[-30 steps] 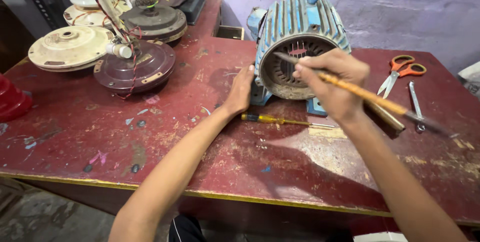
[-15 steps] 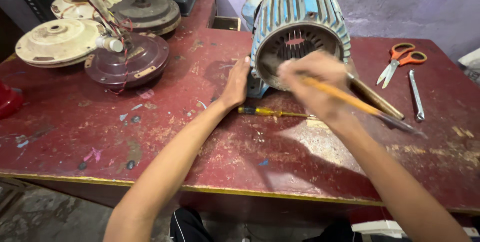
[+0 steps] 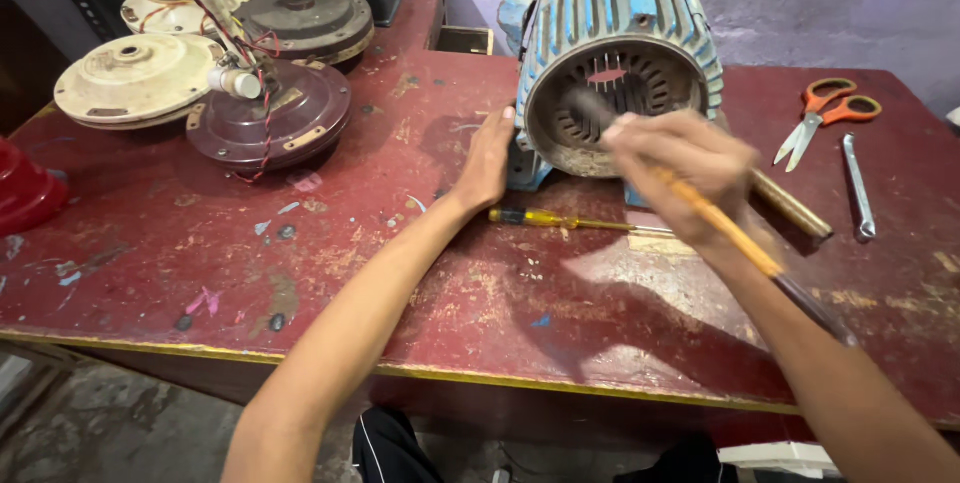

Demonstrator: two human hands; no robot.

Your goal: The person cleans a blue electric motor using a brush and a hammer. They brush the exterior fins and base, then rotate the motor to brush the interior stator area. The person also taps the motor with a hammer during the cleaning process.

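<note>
Red workbench (image 3: 330,273): right hand (image 3: 680,168) still grips brush (image 3: 740,243), now nearer motor (image 3: 615,63); left hand (image 3: 487,158) rests open-fingered against it.

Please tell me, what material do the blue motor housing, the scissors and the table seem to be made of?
Blue motor housing: likely cast metal, ribbed, its paint worn and chipped. Scissors: shiny metal blades, orange handles that look plastic. Table: dark red painted top, scratched and stained; whether wood or metal lies underneath is unclear.

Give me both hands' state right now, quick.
Left hand: open, flat against the blue ribbed metal motor housing.
Right hand: closed on a long orange-handled brush, tip inside the housing.
</note>
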